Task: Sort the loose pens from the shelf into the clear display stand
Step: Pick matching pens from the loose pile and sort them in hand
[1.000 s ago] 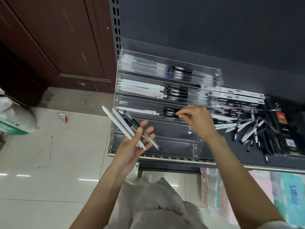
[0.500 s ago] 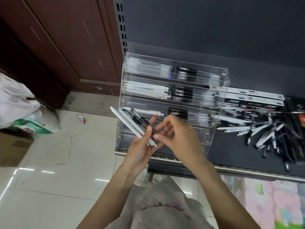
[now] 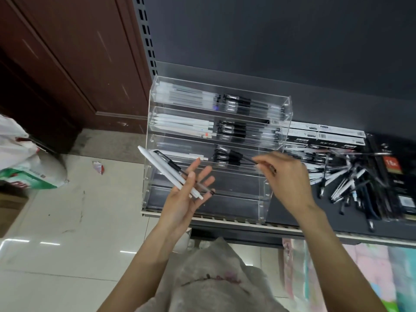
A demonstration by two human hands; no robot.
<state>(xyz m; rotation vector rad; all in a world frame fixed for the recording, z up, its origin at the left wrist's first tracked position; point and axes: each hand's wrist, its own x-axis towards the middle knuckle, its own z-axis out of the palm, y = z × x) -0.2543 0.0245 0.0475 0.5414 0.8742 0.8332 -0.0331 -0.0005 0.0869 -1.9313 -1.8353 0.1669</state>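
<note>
A clear tiered display stand [image 3: 265, 194] sits at the left end of the dark shelf; its upper three tiers hold white and black pens, the lower tiers look bare. My left hand [image 3: 184, 194] is in front of the stand, palm up, thumb pressing a small bundle of pens [image 3: 166, 172], two white and one black-and-clear, against straight fingers. My right hand [image 3: 283, 176] pinches a black pen [image 3: 246, 157] whose tip points left at the third tier's black pens. A pile of loose pens [image 3: 342, 181] lies on the shelf right of the stand.
Boxed pen packs [image 3: 324, 137] lie behind the loose pile, and a dark pack with a red label [image 3: 392, 164] lies at the far right. A white plastic bag [image 3: 24, 161] sits on the tiled floor at left, beside a brown wooden door [image 3: 67, 64].
My right hand took one black pen out of the bundle in my left hand and carried it right and up to the third tier. The view shifted slightly.
</note>
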